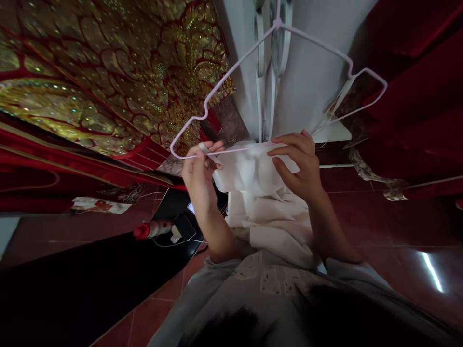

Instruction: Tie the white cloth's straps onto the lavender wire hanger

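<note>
A pale pink clothes hanger (238, 60) is upright in front of me, its top running out of view. At its lower left corner, my left hand (200, 168) has its fingers curled by the bottom bar, with a short white strap (208, 150) across them. My right hand (300, 166) is farther right, thumb and fingers spread, fingertips close to the bar; whether they touch it I cannot tell. White fabric (253, 168) lies below and behind the bar. Another pale strap (343, 94) loops over the hanger's right side.
Gold-sequined red garments (173, 62) hang on the left, dark red cloth (415, 96) on the right. A black table (90, 274) at lower left bears a red-capped bottle (152, 230) and a dark box (184, 226). White metal bars (267, 96) stand behind the hanger.
</note>
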Demonstrator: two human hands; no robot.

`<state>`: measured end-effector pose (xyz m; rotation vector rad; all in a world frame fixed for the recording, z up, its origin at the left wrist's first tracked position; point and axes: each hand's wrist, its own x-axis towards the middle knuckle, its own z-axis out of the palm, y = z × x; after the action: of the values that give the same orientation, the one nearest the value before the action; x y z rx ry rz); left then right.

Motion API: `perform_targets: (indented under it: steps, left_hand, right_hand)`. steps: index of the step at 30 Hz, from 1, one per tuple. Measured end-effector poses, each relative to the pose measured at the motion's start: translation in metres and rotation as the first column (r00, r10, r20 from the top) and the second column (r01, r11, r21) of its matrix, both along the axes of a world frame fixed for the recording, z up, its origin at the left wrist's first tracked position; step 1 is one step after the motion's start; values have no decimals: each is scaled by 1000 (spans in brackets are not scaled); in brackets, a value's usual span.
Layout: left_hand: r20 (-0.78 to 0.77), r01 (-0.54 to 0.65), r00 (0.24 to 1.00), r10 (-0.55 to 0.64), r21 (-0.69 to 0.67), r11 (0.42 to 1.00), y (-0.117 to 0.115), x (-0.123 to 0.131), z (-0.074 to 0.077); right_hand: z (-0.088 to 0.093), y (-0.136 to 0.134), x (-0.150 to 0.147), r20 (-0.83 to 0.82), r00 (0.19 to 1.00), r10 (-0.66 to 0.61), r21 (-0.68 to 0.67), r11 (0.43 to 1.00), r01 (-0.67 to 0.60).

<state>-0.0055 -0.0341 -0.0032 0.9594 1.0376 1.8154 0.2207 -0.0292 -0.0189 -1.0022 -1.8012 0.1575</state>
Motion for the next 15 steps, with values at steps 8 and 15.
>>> perform_targets:
  steps: [8,15]
  left_hand:
    - [102,20,994,-28,70,997,7,13,4]
    - [193,22,980,-50,145,989,9,17,2]
  right_hand:
    - [0,11,42,-393,895,-212,200,930,308]
    - [21,17,65,-204,939,-276,-47,961,272]
